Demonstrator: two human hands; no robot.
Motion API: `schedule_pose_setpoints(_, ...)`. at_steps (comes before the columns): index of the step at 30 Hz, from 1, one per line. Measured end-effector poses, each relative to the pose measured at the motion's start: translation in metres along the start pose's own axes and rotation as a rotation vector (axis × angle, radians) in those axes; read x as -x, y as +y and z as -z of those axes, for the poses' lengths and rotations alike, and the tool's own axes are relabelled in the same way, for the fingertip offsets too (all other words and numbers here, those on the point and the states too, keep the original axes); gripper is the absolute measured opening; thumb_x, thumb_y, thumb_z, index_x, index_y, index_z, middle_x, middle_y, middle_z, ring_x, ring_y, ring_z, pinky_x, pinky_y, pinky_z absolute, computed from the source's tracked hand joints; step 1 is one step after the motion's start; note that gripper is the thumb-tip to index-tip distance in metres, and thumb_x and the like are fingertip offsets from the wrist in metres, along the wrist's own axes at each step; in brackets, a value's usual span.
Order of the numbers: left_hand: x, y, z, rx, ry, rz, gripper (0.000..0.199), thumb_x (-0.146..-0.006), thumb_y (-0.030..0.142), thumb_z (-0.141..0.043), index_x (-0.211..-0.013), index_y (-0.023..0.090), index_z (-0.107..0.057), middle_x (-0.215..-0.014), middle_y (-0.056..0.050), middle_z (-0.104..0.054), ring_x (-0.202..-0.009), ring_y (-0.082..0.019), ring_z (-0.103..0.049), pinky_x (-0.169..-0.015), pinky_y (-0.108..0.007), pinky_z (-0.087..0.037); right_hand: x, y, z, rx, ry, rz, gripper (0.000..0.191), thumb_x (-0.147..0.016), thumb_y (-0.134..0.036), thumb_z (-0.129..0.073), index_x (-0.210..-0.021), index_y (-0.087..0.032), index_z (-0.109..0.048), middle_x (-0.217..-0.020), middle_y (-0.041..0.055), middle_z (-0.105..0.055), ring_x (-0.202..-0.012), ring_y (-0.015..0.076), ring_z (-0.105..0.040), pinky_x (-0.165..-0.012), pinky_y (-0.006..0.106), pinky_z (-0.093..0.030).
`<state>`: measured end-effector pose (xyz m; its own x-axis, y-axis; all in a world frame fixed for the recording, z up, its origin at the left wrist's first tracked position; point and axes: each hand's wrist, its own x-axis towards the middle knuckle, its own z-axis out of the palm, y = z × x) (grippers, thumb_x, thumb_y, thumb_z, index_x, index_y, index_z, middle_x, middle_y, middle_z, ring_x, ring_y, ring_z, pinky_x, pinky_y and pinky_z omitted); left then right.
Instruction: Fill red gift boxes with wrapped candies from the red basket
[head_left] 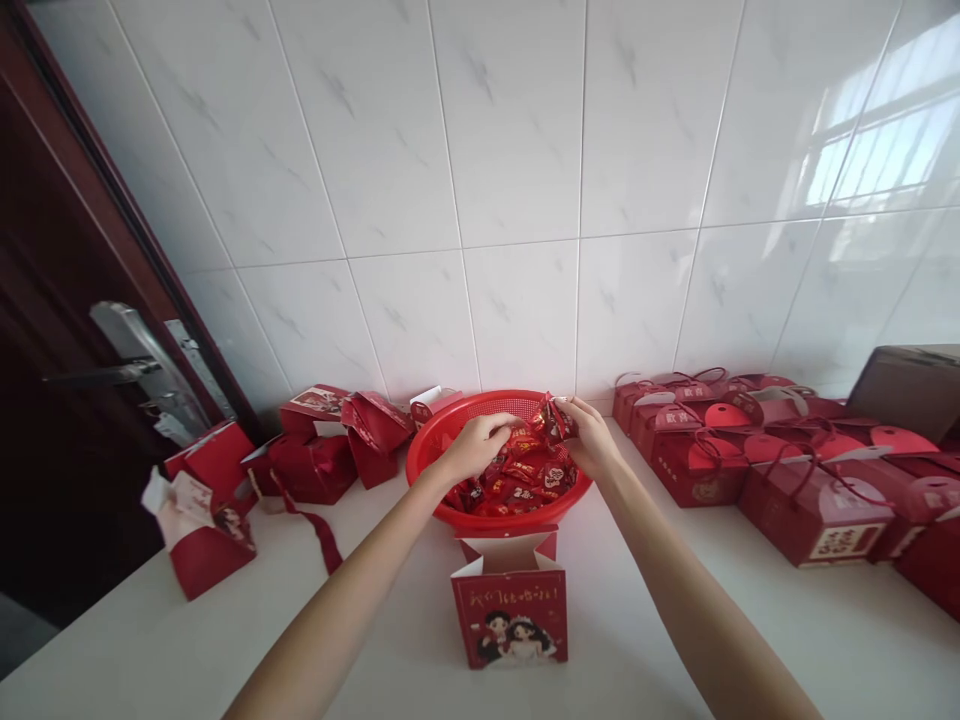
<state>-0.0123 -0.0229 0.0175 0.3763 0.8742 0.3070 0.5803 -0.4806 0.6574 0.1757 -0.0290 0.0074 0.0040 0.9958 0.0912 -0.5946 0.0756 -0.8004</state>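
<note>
A red plastic basket (517, 517) holds a heap of red-wrapped candies (517, 485). Over its left part is my left hand (478, 445), fingers curled together near the candies; whatever they pinch is hidden. At the right rim my right hand (590, 432) grips a shiny red candy packet (551, 418) between thumb and fingers. Just in front of the basket stands a red paper gift box (511, 612) with its top flaps up, a cartoon bride and groom on its front.
Rows of closed red gift boxes (814, 510) with cord handles fill the right side, beside a brown box (904, 390). Several open or unfolded red boxes (206, 535) and a red ribbon (322, 535) lie left. A tiled wall (517, 150) is behind; a door (45, 300) stands left.
</note>
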Motion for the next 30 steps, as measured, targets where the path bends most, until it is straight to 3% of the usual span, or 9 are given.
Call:
schedule_pose_setpoints(3, 0.021, 0.01, 0.005, 0.085, 0.15, -0.036, 0.033, -0.091, 0.031, -0.047, -0.113, 0.021, -0.07, -0.114, -0.006, -0.073, -0.111, -0.023, -0.066, -0.097, -0.033, -0.051, 0.018, -0.011, -0.01, 0.006, -0.073, -0.008, 0.035, -0.051, -0.036, -0.088, -0.066, -0.018, -0.062, -0.063, -0.003, -0.063, -0.057, 0.0119, -0.056, -0.05, 0.022, -0.045)
schedule_pose_setpoints(8, 0.05, 0.034, 0.005, 0.18, 0.302, -0.093, 0.029, -0.094, 0.036, -0.049, -0.113, 0.02, -0.065, -0.106, -0.008, -0.072, -0.106, -0.024, -0.067, -0.088, -0.034, -0.054, 0.052, -0.028, -0.03, 0.031, -0.141, 0.01, 0.036, -0.055, -0.037, -0.09, -0.066, -0.018, -0.061, -0.063, -0.0028, -0.063, -0.058, 0.0118, -0.056, -0.053, 0.023, -0.047)
schedule_pose_setpoints(11, 0.07, 0.047, 0.005, 0.257, 0.323, -0.118, 0.031, -0.094, 0.041, -0.051, -0.115, 0.021, -0.061, -0.103, -0.007, -0.071, -0.1, -0.024, -0.068, -0.084, -0.033, -0.055, 0.072, -0.038, -0.037, 0.066, -0.17, 0.066, 0.035, -0.059, -0.039, -0.089, -0.067, -0.019, -0.061, -0.062, -0.003, -0.061, -0.055, 0.0106, -0.054, -0.052, 0.022, -0.046)
schedule_pose_setpoints(15, 0.103, 0.055, 0.012, 0.325, 0.298, -0.142, 0.029, -0.092, 0.044, -0.058, -0.111, 0.023, -0.064, -0.107, -0.006, -0.069, -0.103, -0.023, -0.066, -0.092, -0.035, -0.054, 0.092, -0.048, -0.038, 0.162, -0.202, 0.163, 0.035, -0.061, -0.042, -0.088, -0.069, -0.018, -0.063, -0.065, -0.0016, -0.064, -0.057, 0.0102, -0.055, -0.054, 0.022, -0.045)
schedule_pose_setpoints(20, 0.142, 0.05, 0.014, 0.206, 0.232, -0.07, 0.029, -0.089, 0.045, -0.061, -0.079, 0.023, -0.076, -0.116, -0.009, -0.067, -0.119, -0.027, -0.06, -0.102, -0.038, -0.049, 0.107, -0.052, -0.037, 0.398, -0.403, 0.158, 0.031, -0.074, -0.046, -0.08, -0.077, -0.019, -0.066, -0.07, -0.0003, -0.065, -0.059, 0.0115, -0.054, -0.054, 0.023, -0.042)
schedule_pose_setpoints(26, 0.155, 0.028, -0.009, 0.267, 0.27, 0.033, 0.026, -0.088, 0.044, -0.064, -0.092, 0.024, -0.08, -0.108, -0.009, -0.07, -0.109, -0.026, -0.064, -0.098, -0.039, -0.052, 0.115, -0.04, -0.046, 0.736, -0.566, 0.281, 0.022, -0.084, -0.037, -0.069, -0.072, -0.018, -0.066, -0.065, -0.0019, -0.058, -0.057, 0.011, -0.045, -0.052, 0.023, -0.034)
schedule_pose_setpoints(30, 0.157, 0.022, -0.019, 0.388, 0.278, 0.091, 0.024, -0.086, 0.039, -0.066, -0.099, 0.024, -0.079, -0.114, -0.008, -0.071, -0.115, -0.026, -0.063, -0.104, -0.04, -0.048, 0.117, -0.037, -0.048, 0.847, -0.522, 0.371, 0.016, -0.086, -0.029, -0.064, -0.073, -0.019, -0.066, -0.065, -0.0022, -0.056, -0.056, 0.0114, -0.043, -0.052, 0.025, -0.032)
